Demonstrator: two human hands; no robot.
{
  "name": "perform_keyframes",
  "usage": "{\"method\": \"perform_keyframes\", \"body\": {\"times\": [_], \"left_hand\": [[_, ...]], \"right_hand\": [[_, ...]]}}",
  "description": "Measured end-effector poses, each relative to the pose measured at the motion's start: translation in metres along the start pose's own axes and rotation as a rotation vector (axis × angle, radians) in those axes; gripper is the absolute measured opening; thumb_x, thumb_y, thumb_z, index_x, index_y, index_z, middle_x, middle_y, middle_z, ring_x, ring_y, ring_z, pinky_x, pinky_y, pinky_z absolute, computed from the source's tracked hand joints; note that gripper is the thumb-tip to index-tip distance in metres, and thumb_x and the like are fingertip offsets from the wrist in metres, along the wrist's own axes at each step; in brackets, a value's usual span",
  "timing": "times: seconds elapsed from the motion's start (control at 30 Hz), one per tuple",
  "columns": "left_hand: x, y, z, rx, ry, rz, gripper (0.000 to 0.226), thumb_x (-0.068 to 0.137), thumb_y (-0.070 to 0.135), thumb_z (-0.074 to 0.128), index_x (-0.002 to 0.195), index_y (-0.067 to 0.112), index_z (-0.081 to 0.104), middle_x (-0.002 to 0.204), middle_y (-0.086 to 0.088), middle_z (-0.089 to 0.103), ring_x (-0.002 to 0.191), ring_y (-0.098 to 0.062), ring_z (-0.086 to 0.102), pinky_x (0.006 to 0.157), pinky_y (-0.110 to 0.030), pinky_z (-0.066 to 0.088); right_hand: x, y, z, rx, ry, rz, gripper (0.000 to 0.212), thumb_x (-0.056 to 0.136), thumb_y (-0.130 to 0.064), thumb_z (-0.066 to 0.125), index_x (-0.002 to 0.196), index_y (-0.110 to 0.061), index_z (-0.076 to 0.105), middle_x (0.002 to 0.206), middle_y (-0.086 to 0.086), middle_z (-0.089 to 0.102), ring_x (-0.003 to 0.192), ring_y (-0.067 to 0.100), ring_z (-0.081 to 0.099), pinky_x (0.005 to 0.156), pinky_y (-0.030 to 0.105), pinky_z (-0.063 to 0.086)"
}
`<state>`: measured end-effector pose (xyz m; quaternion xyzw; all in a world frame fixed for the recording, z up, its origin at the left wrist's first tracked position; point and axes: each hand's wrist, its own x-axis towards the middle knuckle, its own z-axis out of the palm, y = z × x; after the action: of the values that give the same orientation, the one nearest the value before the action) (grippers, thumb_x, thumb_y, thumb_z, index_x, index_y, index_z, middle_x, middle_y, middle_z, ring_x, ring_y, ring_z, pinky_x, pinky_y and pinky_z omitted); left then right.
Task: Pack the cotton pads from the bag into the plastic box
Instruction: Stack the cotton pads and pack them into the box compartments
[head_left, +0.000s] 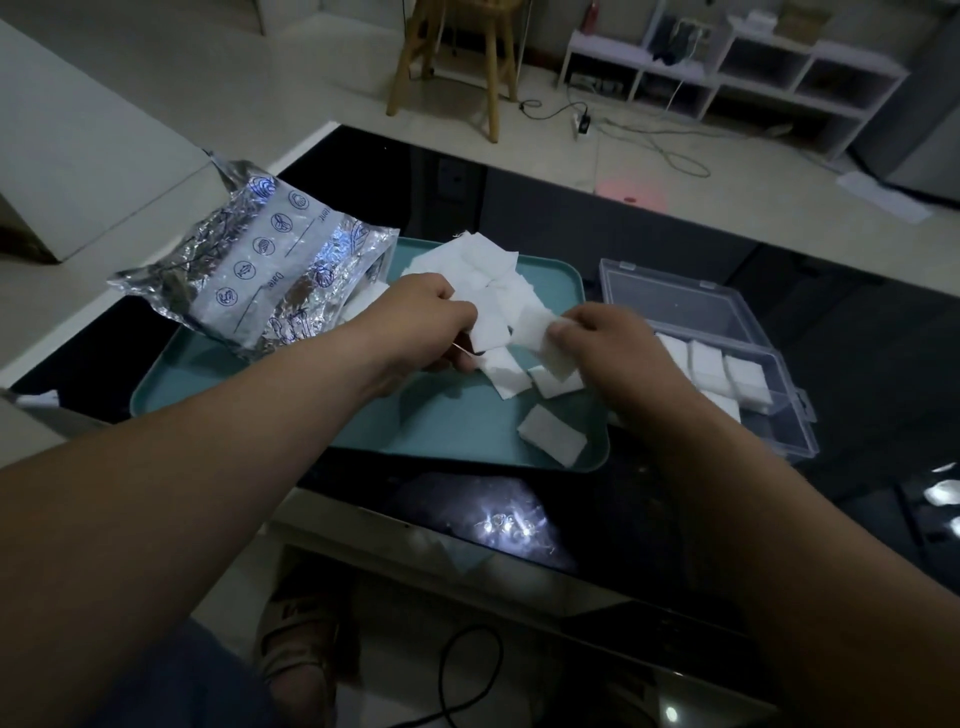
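Observation:
A crinkled silver bag (260, 275) lies on the left end of a teal tray (457, 431). Several white cotton pads (483, 270) are piled loose on the tray, and one lies apart near its front edge (551, 434). My left hand (426, 317) is over the pile, fingers closed on a pad (488, 330). My right hand (608, 338) pinches another pad (545, 338) just above the tray. The clear plastic box (696, 306) stands open to the right of the tray, with several pads (727, 374) stacked in its compartments.
The tray and box rest on a glossy black table (857, 364). A wooden stool (457, 57) and a low white shelf (753, 73) stand on the floor beyond, with cables between them. A foot in a sandal (301, 639) shows under the table.

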<state>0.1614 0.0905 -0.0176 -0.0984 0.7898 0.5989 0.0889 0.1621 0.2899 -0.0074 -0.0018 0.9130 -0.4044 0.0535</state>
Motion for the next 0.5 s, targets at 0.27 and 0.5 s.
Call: {"method": "perform_keyframes", "body": {"times": [0.27, 0.5], "left_hand": [[-0.007, 0.001, 0.013, -0.094, -0.122, -0.049, 0.017, 0.093, 0.004, 0.057, 0.084, 0.015, 0.049, 0.075, -0.013, 0.072, 0.068, -0.023, 0.074, 0.047, -0.022, 0.043], [-0.013, 0.001, 0.016, -0.082, -0.228, -0.025, 0.008, 0.094, 0.005, 0.058, 0.092, 0.013, 0.058, 0.088, -0.013, 0.078, 0.076, -0.023, 0.076, 0.051, -0.019, 0.048]], "right_hand": [[-0.001, 0.000, 0.008, 0.655, -0.136, 0.208, 0.010, 0.101, -0.013, 0.065, 0.091, -0.011, 0.067, 0.058, -0.008, 0.064, 0.055, 0.006, 0.058, 0.062, 0.028, 0.042], [-0.003, 0.001, 0.018, 0.568, -0.093, 0.196, 0.009, 0.096, -0.014, 0.070, 0.105, -0.012, 0.070, 0.092, 0.005, 0.075, 0.067, 0.012, 0.064, 0.064, 0.029, 0.049]]}}
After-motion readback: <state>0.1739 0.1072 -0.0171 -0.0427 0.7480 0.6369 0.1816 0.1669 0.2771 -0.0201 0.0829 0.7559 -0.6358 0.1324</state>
